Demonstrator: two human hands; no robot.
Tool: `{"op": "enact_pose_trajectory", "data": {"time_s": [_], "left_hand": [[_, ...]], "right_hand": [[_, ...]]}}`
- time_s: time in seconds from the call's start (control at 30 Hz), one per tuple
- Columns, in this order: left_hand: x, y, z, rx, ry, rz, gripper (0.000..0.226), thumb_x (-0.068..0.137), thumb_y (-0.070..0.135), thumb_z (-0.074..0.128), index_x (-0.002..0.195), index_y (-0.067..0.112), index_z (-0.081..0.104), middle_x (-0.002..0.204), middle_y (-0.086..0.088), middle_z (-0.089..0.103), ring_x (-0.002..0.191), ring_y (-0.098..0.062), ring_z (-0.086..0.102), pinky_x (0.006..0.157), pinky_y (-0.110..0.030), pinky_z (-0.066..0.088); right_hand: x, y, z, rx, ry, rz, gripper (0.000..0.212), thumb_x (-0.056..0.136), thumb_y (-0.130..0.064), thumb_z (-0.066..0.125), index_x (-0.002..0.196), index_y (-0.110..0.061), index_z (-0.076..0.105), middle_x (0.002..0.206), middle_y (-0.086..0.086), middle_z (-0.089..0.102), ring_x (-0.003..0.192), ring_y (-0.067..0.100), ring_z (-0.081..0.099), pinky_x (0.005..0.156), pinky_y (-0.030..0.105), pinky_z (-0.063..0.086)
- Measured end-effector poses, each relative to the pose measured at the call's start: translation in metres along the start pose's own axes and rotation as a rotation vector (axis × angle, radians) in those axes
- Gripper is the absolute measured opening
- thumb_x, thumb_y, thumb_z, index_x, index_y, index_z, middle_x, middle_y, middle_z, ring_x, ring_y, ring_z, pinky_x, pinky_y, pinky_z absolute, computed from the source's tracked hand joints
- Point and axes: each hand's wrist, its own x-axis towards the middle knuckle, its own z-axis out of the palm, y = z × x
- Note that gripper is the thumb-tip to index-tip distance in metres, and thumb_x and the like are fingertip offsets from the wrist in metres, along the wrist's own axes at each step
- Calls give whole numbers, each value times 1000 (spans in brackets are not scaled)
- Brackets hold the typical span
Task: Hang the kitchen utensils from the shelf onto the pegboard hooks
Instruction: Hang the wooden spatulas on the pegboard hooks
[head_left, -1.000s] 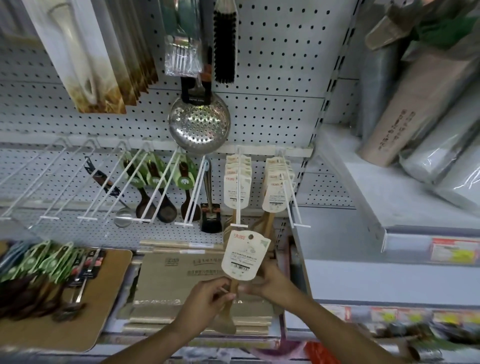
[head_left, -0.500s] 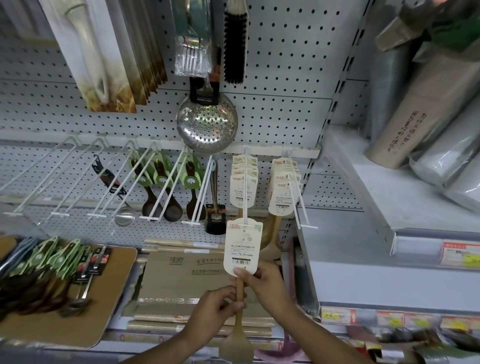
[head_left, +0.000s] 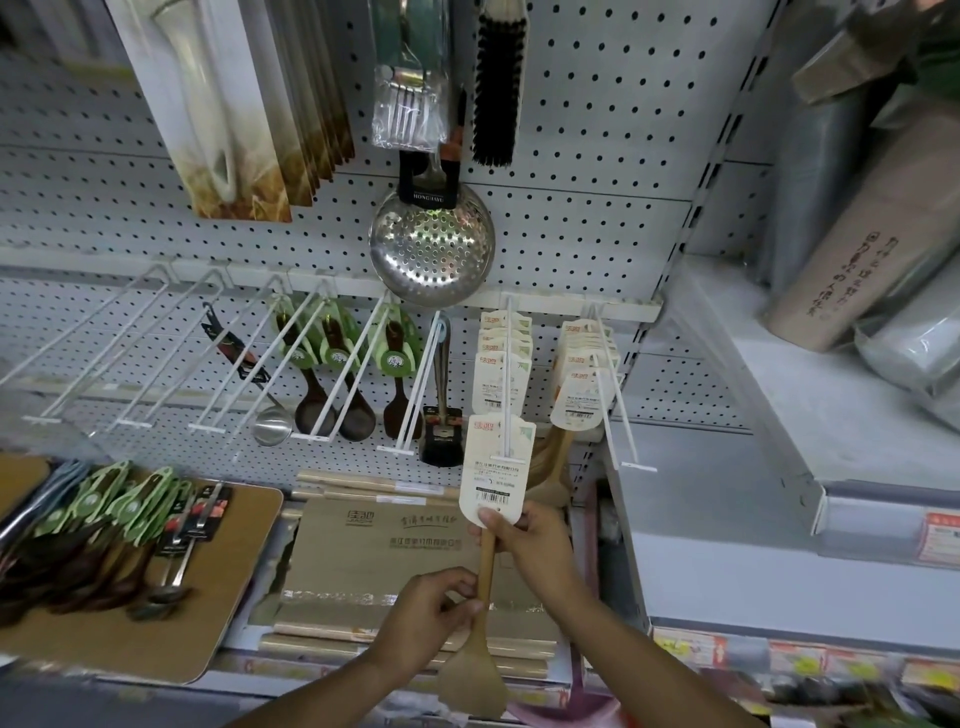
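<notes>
A wooden spatula (head_left: 474, 670) with a white card label (head_left: 496, 470) hangs upright in front of the pegboard (head_left: 597, 130). The front end of a white peg hook (head_left: 506, 384) lies against the top of the card. My right hand (head_left: 535, 548) pinches the card's lower edge and the handle top. My left hand (head_left: 431, 618) pinches the handle lower down. More carded wooden spatulas (head_left: 501, 358) hang on that hook and on the hook to its right (head_left: 584, 384).
Left of these, hooks carry dark spoons with green cards (head_left: 332, 374), a ladle (head_left: 270, 428) and a steel skimmer (head_left: 431, 244). Several white hooks at far left are bare (head_left: 93, 358). On the shelf below lie loose utensils on a wooden board (head_left: 130, 525) and boxed boards (head_left: 384, 551).
Both hands have lifted the spatula upward and turned it upright, bringing its card from below the hook up to the hook's tip.
</notes>
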Motion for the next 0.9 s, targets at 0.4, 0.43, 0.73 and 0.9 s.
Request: {"op": "enact_pose_trajectory", "data": {"time_s": [0.4,0.43,0.73,0.9], "left_hand": [[58,20,-20,122,81,2,22,88,8,70,86,30,73,77,12,70,71,-1,65,78,-33,58],[61,21,-21,139,79,4,19,88,9,70,87,28,73,79,11,70,71,-1,65,79,-34,58],[72,25,-24,238,136,-7,29,88,17,70,115,29,69,102,12,72,82,-4,69,85,-32,57],[57,31,-46,447,233,125,47,93,25,65,138,28,53,131,13,60,111,-6,62,94,-21,49]], "right_hand": [[62,-30,-3,35,78,20,18,91,-9,67,106,-16,71,101,15,75,79,23,74,69,37,61],[67,-29,-3,16,85,21,15,90,-13,69,101,-23,72,102,14,75,84,26,74,74,42,61],[85,-27,-9,-86,30,28,31,85,-12,74,115,-7,69,108,2,71,92,12,70,72,18,54],[77,2,-11,-295,-12,69,25,83,-29,73,104,-24,61,97,-7,68,91,12,66,81,22,54]]}}
